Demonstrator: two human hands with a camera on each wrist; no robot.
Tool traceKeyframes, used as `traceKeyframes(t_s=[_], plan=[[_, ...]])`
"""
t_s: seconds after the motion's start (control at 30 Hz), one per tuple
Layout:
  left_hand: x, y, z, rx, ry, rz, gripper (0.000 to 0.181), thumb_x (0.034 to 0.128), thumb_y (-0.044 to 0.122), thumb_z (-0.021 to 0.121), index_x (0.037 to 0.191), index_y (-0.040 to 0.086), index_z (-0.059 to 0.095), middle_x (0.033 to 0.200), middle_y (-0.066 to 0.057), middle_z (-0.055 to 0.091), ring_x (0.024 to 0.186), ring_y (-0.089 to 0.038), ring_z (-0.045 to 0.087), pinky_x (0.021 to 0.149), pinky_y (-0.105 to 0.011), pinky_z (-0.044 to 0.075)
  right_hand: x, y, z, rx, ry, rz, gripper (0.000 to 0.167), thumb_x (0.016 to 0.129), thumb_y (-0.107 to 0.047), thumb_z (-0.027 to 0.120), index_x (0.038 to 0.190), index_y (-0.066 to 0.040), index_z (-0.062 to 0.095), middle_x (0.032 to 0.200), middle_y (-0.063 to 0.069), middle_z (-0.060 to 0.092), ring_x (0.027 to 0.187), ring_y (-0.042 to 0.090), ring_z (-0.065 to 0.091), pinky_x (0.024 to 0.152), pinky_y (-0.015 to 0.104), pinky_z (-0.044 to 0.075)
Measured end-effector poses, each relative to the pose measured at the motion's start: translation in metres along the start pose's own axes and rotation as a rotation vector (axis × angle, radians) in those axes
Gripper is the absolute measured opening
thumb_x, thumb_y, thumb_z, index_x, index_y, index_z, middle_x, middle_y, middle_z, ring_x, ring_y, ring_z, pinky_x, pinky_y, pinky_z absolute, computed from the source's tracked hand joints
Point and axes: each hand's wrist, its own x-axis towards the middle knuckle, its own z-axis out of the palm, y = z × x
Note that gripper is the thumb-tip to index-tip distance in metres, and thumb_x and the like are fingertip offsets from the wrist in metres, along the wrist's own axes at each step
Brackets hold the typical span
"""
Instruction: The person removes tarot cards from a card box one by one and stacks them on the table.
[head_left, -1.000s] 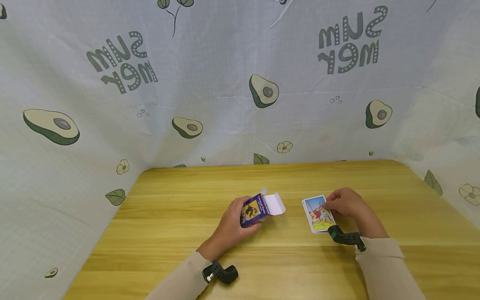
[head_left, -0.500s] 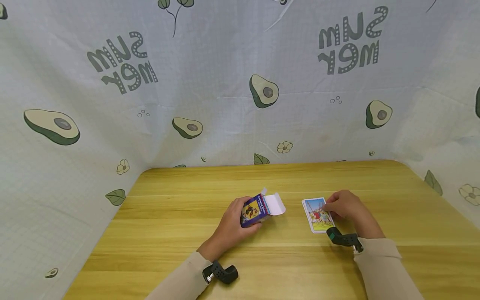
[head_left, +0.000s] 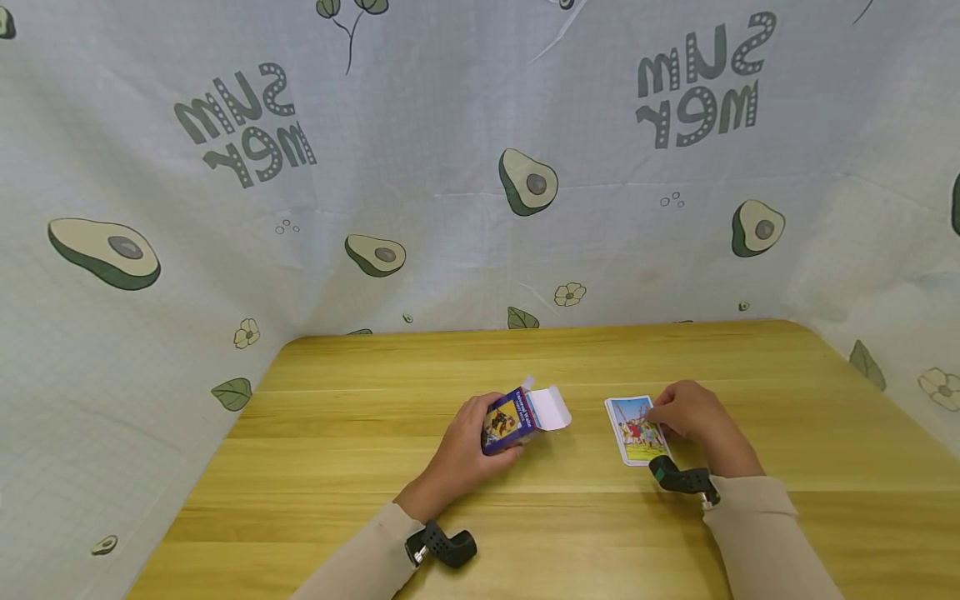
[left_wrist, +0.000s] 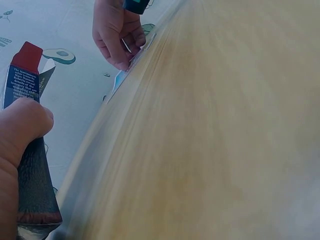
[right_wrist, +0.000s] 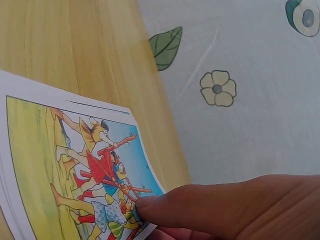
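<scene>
My left hand [head_left: 459,452] grips a small purple card box [head_left: 504,423] with a picture on its front. The box leans to the right, its white end flap [head_left: 550,408] folded out. In the left wrist view the thumb [left_wrist: 30,120] lies across the box's dark, printed side. To the right, a small stack of tarot cards [head_left: 632,432] lies picture side up on the table. My right hand [head_left: 697,415] pinches the stack's right edge. The right wrist view shows the thumb [right_wrist: 160,206] on the top card; the other fingertips are mostly hidden below the edge.
The wooden table [head_left: 360,467] carries the box and the cards. Behind it and along both sides hangs a pale cloth [head_left: 450,108] printed with avocados. A black wrist camera [head_left: 450,548] sits on the left wrist and another camera [head_left: 675,475] on the right.
The right hand's wrist has shifted slightly left. The top card's upper edge has come down a little, more in line with the stack. The left hand and box have stayed still.
</scene>
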Motion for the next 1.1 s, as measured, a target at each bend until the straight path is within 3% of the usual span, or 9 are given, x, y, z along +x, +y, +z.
traceKeyframes(t_s=[0.73,0.93,1.1], plan=[[0.000,0.001,0.000,0.001,-0.002,0.003,0.074,0.0790,0.032,0.079,0.139,0.010,0.042,0.124,-0.005,0.053,0.104,-0.014,0.050,0.088,-0.034,0.047,0.001,0.004,0.003,-0.009,0.038,-0.002,0.028,0.086,-0.018,0.066,0.096,0.008,0.061,0.078,0.013,0.056,0.071,0.024,0.050,0.058,0.031,0.043],[0.000,0.001,0.000,-0.002,-0.002,0.008,0.074,0.0787,0.031,0.080,0.139,0.010,0.042,0.124,-0.005,0.053,0.104,-0.014,0.050,0.088,-0.034,0.047,0.001,0.001,0.007,-0.046,0.117,-0.054,0.038,0.087,-0.024,0.065,0.103,0.009,0.059,0.092,0.021,0.059,0.082,0.032,0.051,0.065,0.037,0.042],[0.000,0.001,-0.001,0.000,-0.001,0.009,0.074,0.0790,0.032,0.079,0.139,0.009,0.042,0.125,-0.006,0.053,0.104,-0.014,0.050,0.088,-0.033,0.047,0.002,-0.005,0.013,-0.030,0.130,-0.094,0.044,0.088,-0.027,0.065,0.111,0.008,0.056,0.106,0.030,0.059,0.088,0.035,0.055,0.073,0.042,0.044]])
